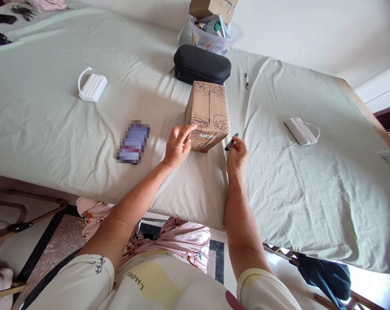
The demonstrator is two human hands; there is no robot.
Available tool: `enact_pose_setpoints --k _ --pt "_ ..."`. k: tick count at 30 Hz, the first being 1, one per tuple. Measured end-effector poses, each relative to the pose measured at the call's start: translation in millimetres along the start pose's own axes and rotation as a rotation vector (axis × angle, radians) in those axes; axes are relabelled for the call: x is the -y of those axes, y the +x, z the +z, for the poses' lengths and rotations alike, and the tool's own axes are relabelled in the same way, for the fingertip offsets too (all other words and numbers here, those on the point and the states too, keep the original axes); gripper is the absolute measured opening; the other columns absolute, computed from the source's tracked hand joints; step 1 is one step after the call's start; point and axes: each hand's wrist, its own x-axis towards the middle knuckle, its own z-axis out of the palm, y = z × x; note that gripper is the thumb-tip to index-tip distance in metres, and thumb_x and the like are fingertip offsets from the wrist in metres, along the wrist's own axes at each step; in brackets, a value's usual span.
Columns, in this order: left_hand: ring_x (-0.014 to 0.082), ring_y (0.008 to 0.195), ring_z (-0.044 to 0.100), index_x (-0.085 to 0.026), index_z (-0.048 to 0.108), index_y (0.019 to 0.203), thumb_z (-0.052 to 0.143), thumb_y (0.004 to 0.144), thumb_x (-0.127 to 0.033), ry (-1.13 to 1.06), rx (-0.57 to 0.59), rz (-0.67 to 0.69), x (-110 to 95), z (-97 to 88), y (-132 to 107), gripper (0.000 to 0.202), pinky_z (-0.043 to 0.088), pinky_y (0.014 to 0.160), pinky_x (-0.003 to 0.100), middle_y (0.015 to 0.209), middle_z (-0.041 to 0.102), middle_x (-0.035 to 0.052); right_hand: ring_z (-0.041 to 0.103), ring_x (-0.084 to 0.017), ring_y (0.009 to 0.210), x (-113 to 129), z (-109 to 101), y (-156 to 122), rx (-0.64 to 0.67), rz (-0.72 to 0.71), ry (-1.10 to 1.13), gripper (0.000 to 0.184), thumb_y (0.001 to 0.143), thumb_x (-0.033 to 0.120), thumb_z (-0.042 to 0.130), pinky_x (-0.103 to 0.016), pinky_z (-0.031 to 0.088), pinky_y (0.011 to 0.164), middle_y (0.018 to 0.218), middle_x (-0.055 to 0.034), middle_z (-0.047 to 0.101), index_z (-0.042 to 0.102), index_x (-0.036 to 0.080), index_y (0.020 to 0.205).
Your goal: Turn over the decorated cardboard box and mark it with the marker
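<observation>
A cardboard box (210, 107) stands on the cloth in front of me, with black scribbles on its top and near side and a seam running down its top. My left hand (178, 145) is at its left near corner, index finger stretched out against the box and the other fingers loosely bent. Just right of the box, my right hand (238, 154) grips a short black pointed object (231, 143); its exact kind is hard to make out. That object is apart from the box or barely beside it.
A phone (134, 143) lies to the left. Two white devices with looped straps, a left one (94, 87) and a right one (301, 131), lie farther out. Behind the box are a black case (202, 64), a pen (247, 80) and a filled plastic tub (210, 41).
</observation>
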Motion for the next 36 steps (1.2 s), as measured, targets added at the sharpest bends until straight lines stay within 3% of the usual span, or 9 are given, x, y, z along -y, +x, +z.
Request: enact_pose_setpoints --k 3,7,10,17,23,29,36 --pt "0.0203 0.107 0.068 -0.029 0.054 0.148 0.045 0.112 -0.035 -0.007 0.007 0.008 0 -0.9 -1 0.037 0.063 0.088 0.032 0.124 0.060 0.0097 0.066 -0.020 0.093 10 1 -3 -0.192 -0.035 0.084 0.033 0.089 0.034 0.054 -0.045 0.056 0.095 0.100 -0.0038 0.063 0.063 0.024 0.119" --pt "0.0173 0.100 0.067 -0.029 0.053 0.147 0.044 0.113 -0.038 0.000 -0.006 0.036 -1 -2.2 -1 0.037 0.061 0.077 0.026 0.123 0.059 0.0094 0.063 -0.023 0.100 39 -1 -22 -0.394 -0.299 0.141 0.027 0.097 0.043 0.059 -0.049 0.053 0.098 0.104 -0.0050 0.056 0.059 0.026 0.118" --pt "0.0147 0.092 0.065 -0.030 0.052 0.148 0.044 0.113 -0.042 -0.002 -0.017 0.048 -3 -4.0 0 0.038 0.058 0.073 0.024 0.123 0.059 0.0086 0.063 -0.023 0.098 60 -2 -42 -0.361 -0.526 0.234 0.019 0.102 0.040 0.056 -0.049 0.053 0.097 0.103 -0.0041 0.056 0.057 0.030 0.117" --pt "0.0163 0.094 0.065 -0.033 0.049 0.150 0.041 0.113 -0.052 -0.013 -0.003 0.027 -5 -8.8 -1 0.043 0.055 0.070 0.024 0.122 0.059 0.0081 0.066 -0.022 0.089 81 0 -68 -0.038 -0.890 0.123 0.018 0.101 0.036 0.054 -0.044 0.053 0.084 0.096 -0.0040 0.064 0.058 0.032 0.118" --pt "0.0172 0.095 0.065 -0.032 0.050 0.150 0.041 0.113 -0.053 -0.041 -0.007 0.045 -5 -9.0 -1 0.044 0.056 0.072 0.026 0.125 0.060 0.0091 0.067 -0.022 0.092 86 3 -68 -0.025 -0.898 0.077 0.029 0.099 0.022 0.056 -0.041 0.050 0.085 0.103 -0.0053 0.070 0.060 0.030 0.126" --pt "0.0170 0.095 0.065 -0.032 0.050 0.152 0.041 0.113 -0.046 -0.026 0.004 0.047 -5 -8.5 0 0.042 0.056 0.072 0.025 0.123 0.059 0.0087 0.062 -0.018 0.074 94 6 -66 -0.121 -0.947 0.059 0.019 0.097 0.021 0.059 -0.039 0.046 0.084 0.085 0.0006 0.068 0.058 0.028 0.114" --pt "0.0184 0.100 0.066 -0.029 0.052 0.152 0.041 0.113 -0.035 -0.021 -0.017 0.083 -2 -6.8 0 0.041 0.059 0.088 0.030 0.122 0.059 0.0091 0.062 -0.016 0.066 92 15 -71 -0.040 -0.887 0.082 0.009 0.098 0.022 0.061 -0.039 0.049 0.083 0.078 0.0030 0.068 0.060 0.027 0.105"
